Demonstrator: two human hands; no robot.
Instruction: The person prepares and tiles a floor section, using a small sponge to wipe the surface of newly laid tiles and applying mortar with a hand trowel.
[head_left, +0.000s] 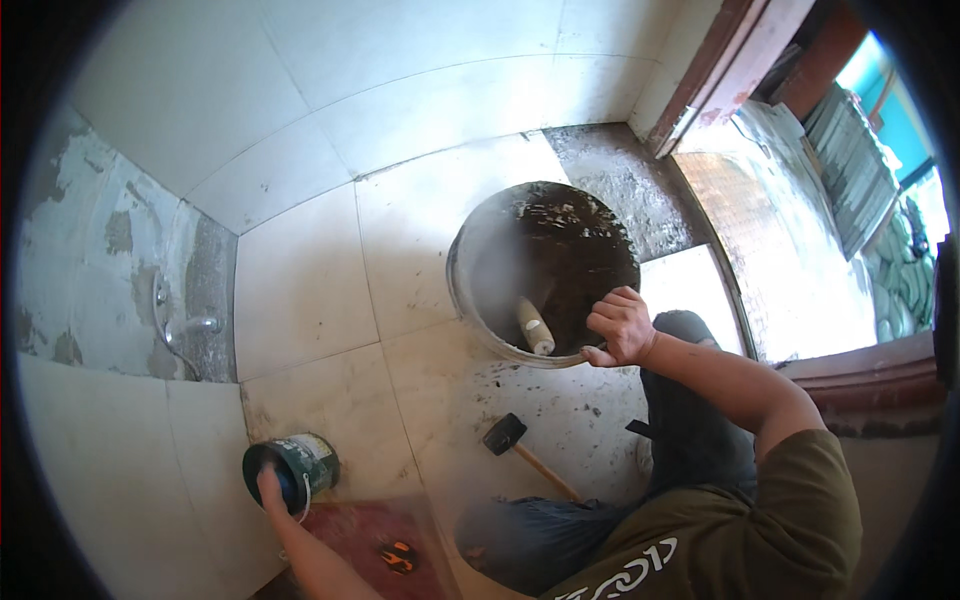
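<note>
My right hand (pixel 620 325) grips the near right rim of a large round bucket (pixel 455 280), whose inside is dark and wet. A pale cylindrical object (pixel 535 325) leans inside it. At the lower left, my left hand (pixel 270 483) reaches into a small dark green bucket (pixel 315 460) lying tilted by the wall; its fingers are hidden inside. A black-headed rubber mallet (pixel 505 433) with a wooden handle lies on the floor below the large bucket. A small orange and black tool (pixel 398 557) rests on a red mat (pixel 345 530). A greyish smudge blurs part of the view.
Tiled walls (pixel 450 60) surround the tiled floor (pixel 300 280), with a pipe fitting (pixel 208 325) on the left wall. Bare cement (pixel 615 170) shows at the back right. Beside it a doorway with a red frame (pixel 688 85) opens onto stacked boards (pixel 840 175) and green sacks (pixel 890 280).
</note>
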